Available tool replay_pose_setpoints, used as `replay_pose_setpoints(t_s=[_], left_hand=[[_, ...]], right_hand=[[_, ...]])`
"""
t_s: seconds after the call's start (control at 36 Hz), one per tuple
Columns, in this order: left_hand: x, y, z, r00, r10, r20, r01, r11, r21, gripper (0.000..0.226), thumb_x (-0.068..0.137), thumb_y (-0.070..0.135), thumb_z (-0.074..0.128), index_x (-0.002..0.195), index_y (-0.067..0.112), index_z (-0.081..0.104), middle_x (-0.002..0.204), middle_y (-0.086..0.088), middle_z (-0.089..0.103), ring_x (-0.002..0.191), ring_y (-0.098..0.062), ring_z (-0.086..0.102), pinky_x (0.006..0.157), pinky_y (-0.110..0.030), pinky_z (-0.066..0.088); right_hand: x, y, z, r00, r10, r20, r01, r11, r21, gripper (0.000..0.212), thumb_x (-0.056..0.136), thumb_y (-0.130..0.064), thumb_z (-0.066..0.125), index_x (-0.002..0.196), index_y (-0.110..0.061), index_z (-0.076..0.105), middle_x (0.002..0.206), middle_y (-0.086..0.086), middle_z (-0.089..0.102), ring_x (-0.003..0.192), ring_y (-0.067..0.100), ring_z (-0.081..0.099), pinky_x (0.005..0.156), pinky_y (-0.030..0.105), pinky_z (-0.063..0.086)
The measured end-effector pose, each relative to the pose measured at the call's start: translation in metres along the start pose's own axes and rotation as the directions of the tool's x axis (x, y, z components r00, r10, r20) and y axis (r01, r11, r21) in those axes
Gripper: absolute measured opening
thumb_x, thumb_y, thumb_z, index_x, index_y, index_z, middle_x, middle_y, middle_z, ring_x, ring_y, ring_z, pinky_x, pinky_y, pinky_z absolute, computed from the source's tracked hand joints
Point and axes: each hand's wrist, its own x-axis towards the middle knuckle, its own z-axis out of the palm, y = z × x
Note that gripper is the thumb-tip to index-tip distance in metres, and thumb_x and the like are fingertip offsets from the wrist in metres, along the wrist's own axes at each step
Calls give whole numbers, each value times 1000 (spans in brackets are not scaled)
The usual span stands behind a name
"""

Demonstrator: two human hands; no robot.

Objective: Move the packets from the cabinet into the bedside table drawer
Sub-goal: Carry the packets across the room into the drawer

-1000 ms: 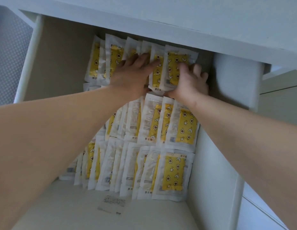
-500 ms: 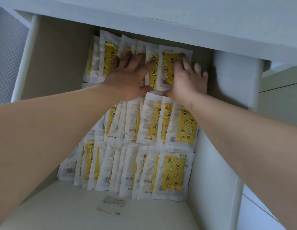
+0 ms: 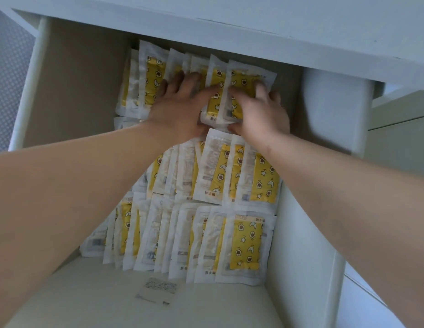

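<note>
Several white packets with yellow patterned inserts lie in three overlapping rows in the open white drawer [image 3: 301, 233]: a far row [image 3: 151, 76], a middle row [image 3: 260, 176] and a near row [image 3: 246, 240]. My left hand [image 3: 180, 107] lies flat on the far row with its fingers spread, the index finger on a packet near the row's right end. My right hand [image 3: 260, 117] covers the two rightmost far packets [image 3: 241, 79], fingers on top and thumb at their lower edge. My forearms hide the left parts of the middle and near rows.
The bedside table's top [image 3: 277, 24] overhangs the far end of the drawer. A small printed slip [image 3: 158, 290] lies on the bare drawer floor near me. The drawer's left wall [image 3: 76, 79] has free floor beside it. Patterned flooring [image 3: 7, 67] shows at left.
My right hand's fingers went from curled beside the rightmost far packets to stretched over them. My left hand barely shifted on the far row.
</note>
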Motion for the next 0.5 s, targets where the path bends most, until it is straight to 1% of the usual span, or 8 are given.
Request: replay_pose_setpoints(t_s=[0.06, 0.08, 0.17, 0.25, 0.31, 0.39, 0.44, 0.5], left_hand=[[-1, 1, 2, 1000, 6, -21, -6, 1000, 4, 78, 86, 42, 59, 149, 34, 14, 156, -5, 7, 145, -31, 0, 118, -49, 4], [-1, 1, 3, 1000, 6, -18, -6, 1000, 11, 76, 88, 40, 56, 150, 33, 12, 157, -4, 6, 145, -31, -1, 117, -48, 4], [-4, 3, 7, 1000, -8, 14, 8, 999, 42, 74, 94, 34, 50, 151, 32, 2, 159, -2, -2, 145, -30, -6, 117, -45, 3], [-10, 3, 7, 1000, -23, 18, 23, 1000, 10, 73, 96, 19, 45, 150, 33, -1, 159, 1, -5, 146, -27, -8, 117, -44, 2], [-16, 4, 3, 999, -45, 8, 46, 999, -25, 75, 94, 11, 44, 150, 34, -1, 159, 1, -6, 146, -25, -8, 117, -43, 1], [-27, 7, -7, 995, -104, 8, 104, 992, -71, 78, 92, 4, 43, 150, 32, 1, 159, 1, -7, 146, -23, -9, 117, -41, 1], [-35, 10, -15, 990, -142, -13, 140, 983, -118, 75, 92, 2, 42, 150, 31, 5, 160, 0, -3, 146, -23, -6, 118, -40, 4], [-45, 14, -23, 983, -179, -32, 170, 970, -176, 67, 95, 6, 39, 150, 30, 10, 160, 0, 3, 147, -24, -1, 118, -42, 10]], right_hand=[[0, 0, 1, 1000, -4, -17, 4, 1000, 1, 57, 90, -33, 59, 141, -36, 32, 150, 7, 23, 129, 37, 30, 92, 40, 41], [0, -1, 2, 1000, -6, -17, 6, 1000, 6, 57, 90, -33, 59, 141, -36, 32, 151, 7, 22, 130, 37, 29, 93, 40, 40], [1, 0, 3, 1000, -1, 26, 0, 999, 47, 64, 87, -36, 61, 142, -39, 29, 154, 5, 16, 133, 36, 24, 105, 42, 31], [0, 0, -1, 995, 17, 98, -29, 993, 115, 72, 83, -41, 65, 143, -42, 26, 156, 1, 11, 137, 36, 18, 111, 45, 24], [-1, -1, -6, 990, 47, 136, -77, 972, 223, 72, 83, -43, 64, 144, -41, 25, 156, -1, 13, 139, 36, 17, 112, 47, 26], [-4, -7, -14, 983, 158, 97, -183, 902, 391, 63, 87, -42, 57, 143, -40, 27, 153, 1, 23, 136, 37, 29, 109, 50, 33], [-9, -11, -20, 978, 203, 54, -206, 878, 431, 59, 88, -39, 53, 142, -38, 30, 150, 2, 30, 132, 35, 36, 105, 49, 39], [-17, -15, -28, 974, 219, 57, -221, 869, 443, 57, 88, -38, 52, 142, -34, 33, 149, 3, 33, 130, 32, 40, 102, 47, 41]])
